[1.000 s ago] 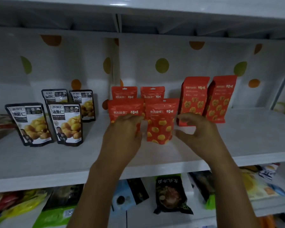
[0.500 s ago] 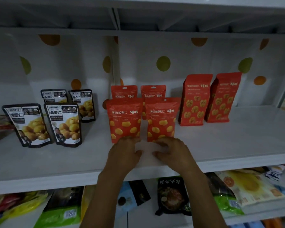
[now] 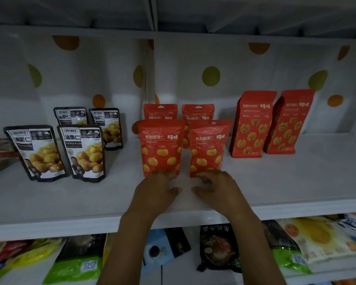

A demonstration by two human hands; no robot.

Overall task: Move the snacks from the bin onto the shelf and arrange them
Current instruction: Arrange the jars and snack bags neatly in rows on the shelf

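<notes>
Two red chestnut pouches stand upright side by side at the front of the white shelf point(image 3: 296, 182): the left front pouch point(image 3: 160, 147) and the right front pouch point(image 3: 209, 147). Two more red pouches point(image 3: 159, 112) stand right behind them. My left hand point(image 3: 156, 190) rests on the shelf with its fingertips against the bottom edge of the left front pouch. My right hand point(image 3: 216, 188) touches the bottom edge of the right front pouch the same way. Both thumbs lie free on the shelf, apart from the pouches. The bin is out of view.
Two tall red walnut bags point(image 3: 253, 124) stand to the right, and several black chestnut pouches point(image 3: 83, 153) stand to the left. A spotted white backing closes the shelf's rear. Bare shelf lies at the front right. Mixed snack bags point(image 3: 218, 247) lie on the lower shelf.
My hands have come down from the sides of the two front red pouches to their bottom edges. Over the last half second they barely moved.
</notes>
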